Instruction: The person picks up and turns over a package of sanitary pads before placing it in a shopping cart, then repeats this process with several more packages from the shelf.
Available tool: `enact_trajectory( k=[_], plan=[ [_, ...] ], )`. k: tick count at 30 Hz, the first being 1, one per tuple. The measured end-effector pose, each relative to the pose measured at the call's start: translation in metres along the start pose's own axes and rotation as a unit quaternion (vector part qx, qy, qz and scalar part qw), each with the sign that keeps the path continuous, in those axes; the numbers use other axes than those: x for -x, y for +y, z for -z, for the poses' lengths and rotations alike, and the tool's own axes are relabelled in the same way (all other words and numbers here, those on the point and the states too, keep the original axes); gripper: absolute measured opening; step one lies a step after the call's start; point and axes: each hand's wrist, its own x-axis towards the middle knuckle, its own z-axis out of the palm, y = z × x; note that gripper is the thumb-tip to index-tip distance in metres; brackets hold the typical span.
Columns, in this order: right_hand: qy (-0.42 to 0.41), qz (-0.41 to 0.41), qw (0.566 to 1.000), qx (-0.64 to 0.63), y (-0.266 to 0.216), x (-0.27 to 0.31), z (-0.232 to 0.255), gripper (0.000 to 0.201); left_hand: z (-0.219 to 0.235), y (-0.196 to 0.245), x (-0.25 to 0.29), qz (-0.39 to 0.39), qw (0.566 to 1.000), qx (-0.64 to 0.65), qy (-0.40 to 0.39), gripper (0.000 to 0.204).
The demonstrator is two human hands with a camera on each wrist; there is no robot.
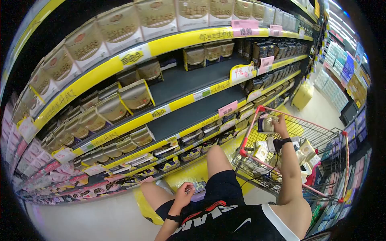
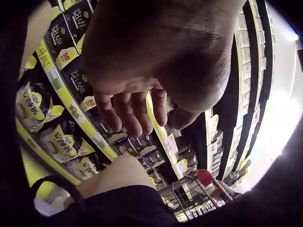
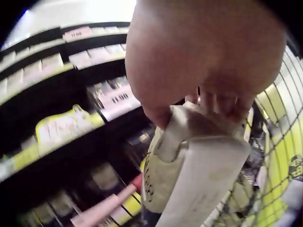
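My right hand (image 1: 280, 125) is inside the near end of the shopping cart (image 1: 309, 120), gripping a gold-and-white soft package (image 1: 265, 124) by its top. In the right wrist view, thumb and fingers pinch the crumpled upper edge of that package (image 3: 201, 175), its pale side hanging below. Several white and cream packages (image 1: 307, 149) lie in the cart under the forearm. My left hand (image 1: 185, 194) is over my lap, fingers loosely curled and holding nothing. The left wrist view shows this hand (image 2: 161, 61) with dark packages on the shelf (image 2: 75, 78) behind it.
Tiered shelves (image 1: 189, 84) with yellow edges run along the left and front, bearing rows of gold packages (image 1: 119, 24) and pink price tags (image 1: 245, 30). My bent knee (image 1: 218, 156) is close to the lower shelves. A yellow suitcase-like box (image 1: 303, 96) stands in the aisle beyond the cart.
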Motion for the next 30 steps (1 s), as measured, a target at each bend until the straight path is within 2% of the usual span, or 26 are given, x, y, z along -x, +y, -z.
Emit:
enact_trajectory(
  k=[1,3,4,7,8,9,11,12,13,14,15,16,17,18,19,20,21,23,25,26,27,28,30],
  plan=[
    [-0.020,-0.010,0.997,-0.073,-0.025,0.003,0.013,0.042,0.002,-0.002,0.003,0.004,1.000,0.000,-0.005,0.019],
    [-0.080,0.053,0.976,-0.193,-0.074,0.015,0.031,0.035,0.007,-0.007,0.009,0.009,1.000,0.007,-0.006,0.019],
    [-0.109,0.002,0.958,-0.265,-0.106,0.027,0.038,0.035,0.008,-0.010,0.011,0.010,1.000,0.015,-0.003,0.019],
    [-0.196,0.048,0.937,-0.285,-0.180,0.066,0.041,0.037,0.010,-0.028,0.012,0.011,0.998,0.060,-0.026,0.026],
    [-0.224,0.106,0.934,-0.257,-0.200,0.081,0.029,0.040,0.011,-0.032,0.010,0.009,0.996,0.078,-0.039,0.030],
    [-0.251,0.164,0.926,-0.227,-0.217,0.100,0.013,0.044,0.012,-0.027,0.008,0.032,0.980,0.180,-0.077,0.039],
    [-0.365,0.159,0.877,-0.268,-0.251,0.157,-0.026,0.054,0.017,0.002,0.004,0.079,0.912,0.373,-0.151,0.058],
    [-0.382,0.210,0.875,-0.212,-0.266,0.191,-0.050,0.053,0.017,0.023,0.002,0.062,0.879,0.432,-0.193,0.068],
    [-0.451,0.262,0.828,-0.207,-0.272,0.219,-0.074,0.054,0.014,0.048,0.001,0.043,0.839,0.490,-0.231,0.078],
    [-0.479,0.386,0.786,-0.065,-0.274,0.245,-0.098,0.057,0.007,0.060,0.005,0.023,0.794,0.547,-0.262,0.088],
    [-0.532,0.351,0.754,-0.156,-0.258,0.292,-0.128,0.063,0.007,0.055,0.007,0.045,0.780,0.569,-0.256,0.094],
    [-0.528,0.300,0.767,-0.207,-0.269,0.324,-0.124,0.067,0.007,0.029,0.008,0.095,0.817,0.542,-0.172,0.092],
    [-0.594,0.254,0.728,-0.231,-0.239,0.335,-0.152,0.072,0.011,0.001,0.008,0.134,0.848,0.507,-0.083,0.091],
    [-0.591,0.280,0.724,-0.219,-0.234,0.342,-0.160,0.076,0.020,0.005,0.013,0.159,0.882,0.441,-0.053,0.088],
    [-0.587,0.310,0.712,-0.229,-0.226,0.344,-0.173,0.080,0.026,0.035,0.019,0.263,0.868,0.420,0.012,0.075],
    [-0.587,0.336,0.713,-0.184,-0.223,0.342,-0.183,0.081,0.029,0.017,0.023,0.266,0.874,0.407,0.026,0.064],
    [-0.588,0.350,0.716,-0.137,-0.217,0.346,-0.188,0.082,0.038,0.022,0.029,0.284,0.870,0.403,0.019,0.052],
    [-0.615,0.309,0.707,-0.161,-0.211,0.346,-0.210,0.087,0.043,0.031,0.036,0.287,0.879,0.380,0.034,0.050],
    [-0.631,0.237,0.711,-0.201,-0.208,0.342,-0.225,0.087,0.041,0.011,0.034,0.175,0.921,0.340,0.072,0.052],
    [-0.634,0.186,0.715,-0.228,-0.223,0.338,-0.221,0.085,0.039,0.004,0.031,0.118,0.937,0.317,0.087,0.054],
    [-0.634,0.134,0.718,-0.256,-0.239,0.335,-0.216,0.082,0.038,0.007,0.027,0.074,0.962,0.243,0.104,0.059],
    [-0.638,0.043,0.730,-0.241,-0.254,0.332,-0.210,0.078,0.037,0.011,0.022,0.030,0.978,0.167,0.121,0.065],
    [-0.635,-0.075,0.715,-0.284,-0.247,0.329,-0.227,0.075,0.037,0.036,0.013,-0.053,0.983,-0.001,0.178,0.078]
  ],
)
